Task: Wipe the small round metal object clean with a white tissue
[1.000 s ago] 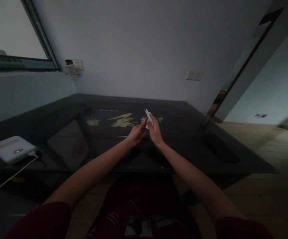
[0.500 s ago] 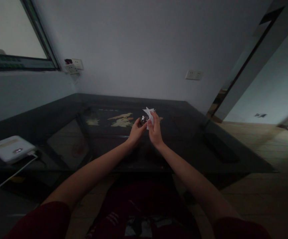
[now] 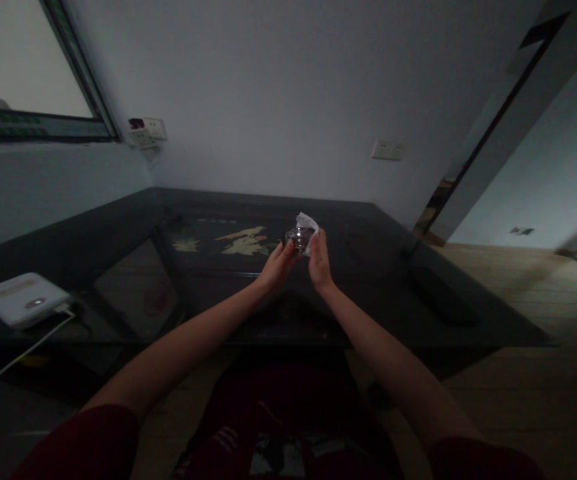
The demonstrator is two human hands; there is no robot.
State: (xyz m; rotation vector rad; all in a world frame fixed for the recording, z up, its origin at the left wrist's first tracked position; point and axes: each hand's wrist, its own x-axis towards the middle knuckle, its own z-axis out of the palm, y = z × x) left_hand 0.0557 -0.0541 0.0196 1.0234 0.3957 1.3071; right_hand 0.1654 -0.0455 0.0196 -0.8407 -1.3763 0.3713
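Above the dark table (image 3: 298, 307), my left hand (image 3: 274, 268) is closed round a small, rounded, shiny glass object (image 3: 298, 237), probably a cup; the dim light hides its exact kind. My right hand (image 3: 320, 261) is closed on a crumpled white tissue (image 3: 308, 221), which lies against the glass's right and far side. Both hands are close together, with the glass between them. My fingers partly cover the glass and the lower part of the tissue.
A white box-shaped device (image 3: 23, 300) with a white cable (image 3: 23, 357) stands at the table's left. A long black object (image 3: 441, 297) lies on the right. Bird-and-flower decoration (image 3: 243, 241) shows on the tabletop. The wall behind has sockets (image 3: 388, 150).
The glass has turned and moved slightly right, so more of it shows. My right hand has shifted a little right, and the tissue now bends over the glass's far right side.
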